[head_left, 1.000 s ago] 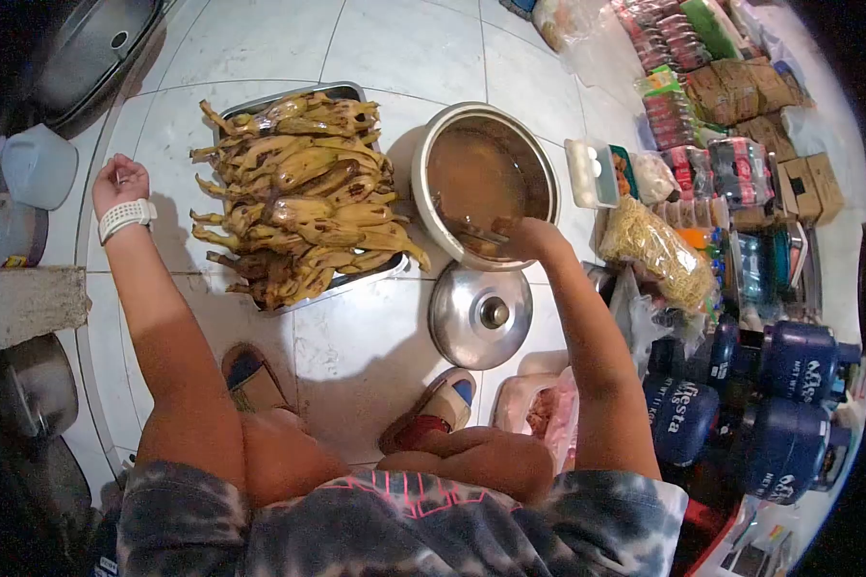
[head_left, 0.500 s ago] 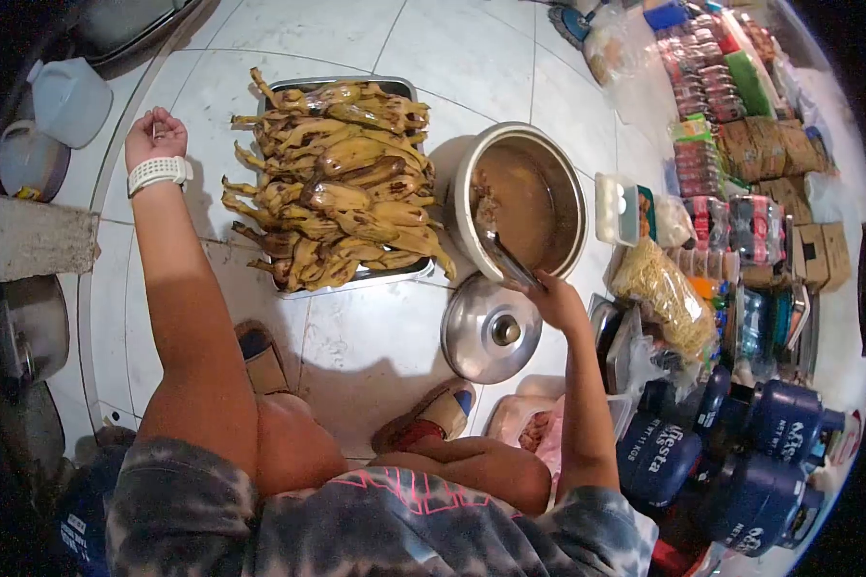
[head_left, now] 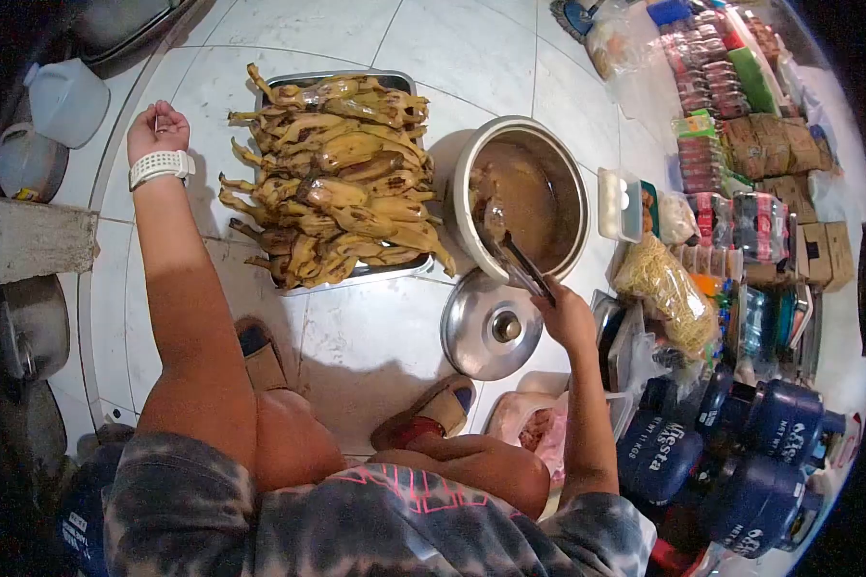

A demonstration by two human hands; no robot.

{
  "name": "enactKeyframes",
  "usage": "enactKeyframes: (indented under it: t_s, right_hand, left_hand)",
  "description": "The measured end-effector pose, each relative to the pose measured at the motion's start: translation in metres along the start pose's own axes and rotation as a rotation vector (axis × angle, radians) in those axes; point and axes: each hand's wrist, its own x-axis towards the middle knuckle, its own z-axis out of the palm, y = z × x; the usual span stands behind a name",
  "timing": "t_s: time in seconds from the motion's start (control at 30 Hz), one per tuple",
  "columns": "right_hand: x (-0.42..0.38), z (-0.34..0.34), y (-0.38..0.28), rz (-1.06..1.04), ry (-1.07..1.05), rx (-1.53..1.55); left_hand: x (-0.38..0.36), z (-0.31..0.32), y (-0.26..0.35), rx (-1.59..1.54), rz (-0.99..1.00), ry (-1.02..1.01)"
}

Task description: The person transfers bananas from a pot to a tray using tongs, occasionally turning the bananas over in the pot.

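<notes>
My right hand (head_left: 568,315) is wrapped round a pair of metal tongs (head_left: 523,262). The tongs' tips reach over the near rim into a large round pot (head_left: 460,197), beside a pale lump (head_left: 494,213) at the left of its brown liquid (head_left: 529,207). Below the pot, its metal lid (head_left: 481,337) lies on the floor, knob up. My left hand (head_left: 158,133) is held out at the left, fingers curled in and nothing visible in them. Right of it, a metal tray (head_left: 409,85) carries a heap of peeled-looking, browned eggplants (head_left: 346,183) with stems on.
White containers with eggs (head_left: 610,202), a bag of noodles (head_left: 666,288), packed bottles (head_left: 712,221) and blue gas cylinders (head_left: 659,457) crowd the right side. A pink bag of meat (head_left: 539,431) sits near my right knee. Plastic jugs (head_left: 67,101) and a concrete block (head_left: 34,240) line the left.
My right hand has shifted slightly right and down with the tongs, whose arms now show spread apart. The left hand has barely moved, its fingers curled a little more.
</notes>
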Motion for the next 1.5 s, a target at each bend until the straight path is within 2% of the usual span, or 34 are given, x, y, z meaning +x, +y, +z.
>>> enactKeyframes:
  t_s: [0.13, 0.23, 0.37, 0.57, 0.97, 1.1, 1.17, 1.27, 1.4, 1.5]
  right_hand:
    - [0.025, 0.002, -0.004, -0.031, -0.067, -0.166]
    - [0.047, 0.011, -0.008, -0.095, -0.020, -0.264]
    - [0.076, 0.022, -0.011, -0.136, -0.074, -0.443]
    - [0.079, 0.018, -0.020, 0.035, -0.158, -0.387]
    - [0.000, 0.007, 0.012, 0.009, 0.267, 0.175]
    - [-0.010, 0.012, 0.023, -0.025, 0.357, 0.393]
    - [-0.011, 0.013, 0.025, 0.006, 0.378, 0.623]
    - [-0.007, 0.005, 0.028, 0.097, 0.260, 0.444]
    - [-0.008, 0.001, 0.011, 0.190, 0.247, 0.202]
    - [-0.010, 0.003, 0.012, 0.142, 0.315, 0.206]
  left_hand:
    - [0.004, -0.002, -0.004, 0.027, -0.023, -0.049]
    - [0.004, -0.002, -0.008, 0.038, -0.017, -0.065]
    - [-0.002, 0.000, -0.011, 0.026, -0.036, -0.032]
    - [-0.006, 0.000, -0.011, 0.018, -0.024, 0.013]
    - [0.002, -0.006, 0.000, -0.033, 0.037, 0.039]
    - [0.001, -0.004, -0.001, -0.027, -0.010, 0.026]
    - [0.003, -0.004, -0.001, -0.037, -0.032, 0.003]
    - [0.000, 0.000, -0.005, -0.023, -0.011, 0.021]
    - [0.001, -0.002, -0.005, -0.007, -0.040, -0.081]
    - [-0.008, 0.001, -0.004, -0.023, 0.003, -0.040]
